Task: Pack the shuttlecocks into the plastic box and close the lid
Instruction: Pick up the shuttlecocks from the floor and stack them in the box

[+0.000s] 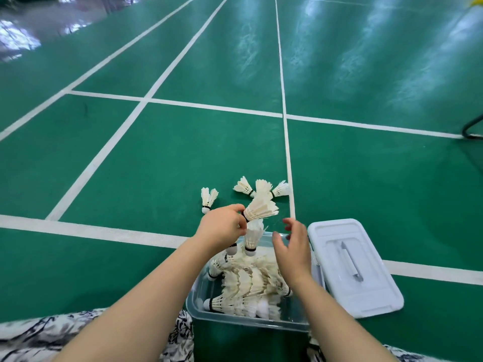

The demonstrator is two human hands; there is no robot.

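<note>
A clear plastic box sits on the green floor between my knees, holding several white feather shuttlecocks. My left hand hovers over the box's far left corner and pinches the base of one shuttlecock, feathers pointing right; more shuttlecocks hang below that hand. My right hand is above the box's far right side, fingers relaxed and holding nothing. The white lid lies flat on the floor to the right of the box. Loose shuttlecocks and a small cluster lie on the floor beyond the box.
White court lines cross the green badminton floor. A black curved frame stands at the far right edge. Patterned fabric over my legs fills the bottom corners. Open floor stretches ahead and to the left.
</note>
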